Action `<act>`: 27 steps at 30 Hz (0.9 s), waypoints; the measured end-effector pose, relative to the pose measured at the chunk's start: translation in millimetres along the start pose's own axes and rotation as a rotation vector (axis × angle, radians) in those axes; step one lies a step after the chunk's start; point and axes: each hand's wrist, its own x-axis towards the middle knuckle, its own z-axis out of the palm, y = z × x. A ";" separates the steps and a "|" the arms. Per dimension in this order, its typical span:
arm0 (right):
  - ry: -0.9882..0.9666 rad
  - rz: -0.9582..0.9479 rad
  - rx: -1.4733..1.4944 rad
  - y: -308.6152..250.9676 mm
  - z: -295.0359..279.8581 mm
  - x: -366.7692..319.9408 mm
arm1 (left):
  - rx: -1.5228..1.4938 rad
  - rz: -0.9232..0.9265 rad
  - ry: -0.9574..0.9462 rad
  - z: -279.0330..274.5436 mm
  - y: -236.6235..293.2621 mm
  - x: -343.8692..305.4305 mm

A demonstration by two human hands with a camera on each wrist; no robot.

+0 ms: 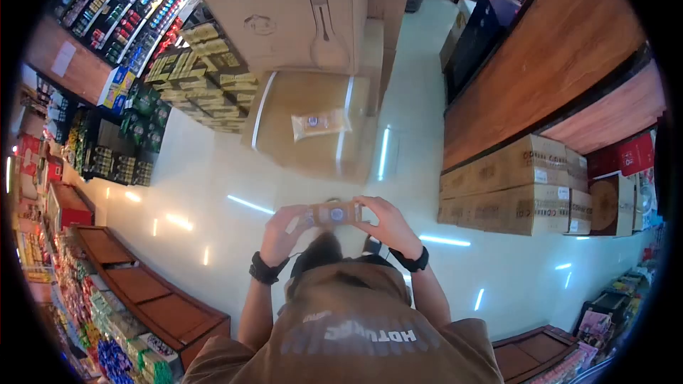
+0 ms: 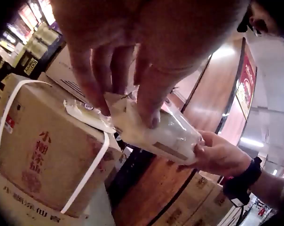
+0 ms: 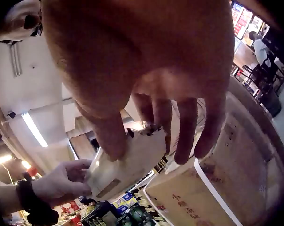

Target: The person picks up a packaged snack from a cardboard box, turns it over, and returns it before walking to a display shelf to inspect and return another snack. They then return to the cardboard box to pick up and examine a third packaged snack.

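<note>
Between my two hands, in front of my body, is a clear plastic packet [image 1: 331,214] with a round blue mark on its face. My left hand [image 1: 282,230] pinches one end between thumb and fingers, and my right hand [image 1: 389,226] grips the other end the same way. The left wrist view shows the packet [image 2: 165,134] as pale inside its shiny wrapper. A similar packet [image 1: 321,124] lies on top of a strapped cardboard carton [image 1: 284,156] just beyond my hands. Each wrist wears a black band.
A tall carton [image 1: 277,21] with a picture on it stands behind the strapped one. Stacked cartons [image 1: 505,206] sit at the right under a wooden counter [image 1: 548,57]. Shelves of goods [image 1: 128,14] run along the left, with a brown wooden ledge [image 1: 146,288] nearer me.
</note>
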 end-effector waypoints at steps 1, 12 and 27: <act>0.017 0.011 0.004 3.6 3.1 18.6 | -0.014 -0.005 0.012 0.4 -13.5 16.6; 0.149 0.146 -0.141 50.2 49.5 180.6 | -0.131 -0.078 -0.062 -7.2 -131.6 175.5; 0.460 0.329 -0.258 61.7 87.0 203.4 | 0.108 0.142 0.190 9.6 -154.1 212.5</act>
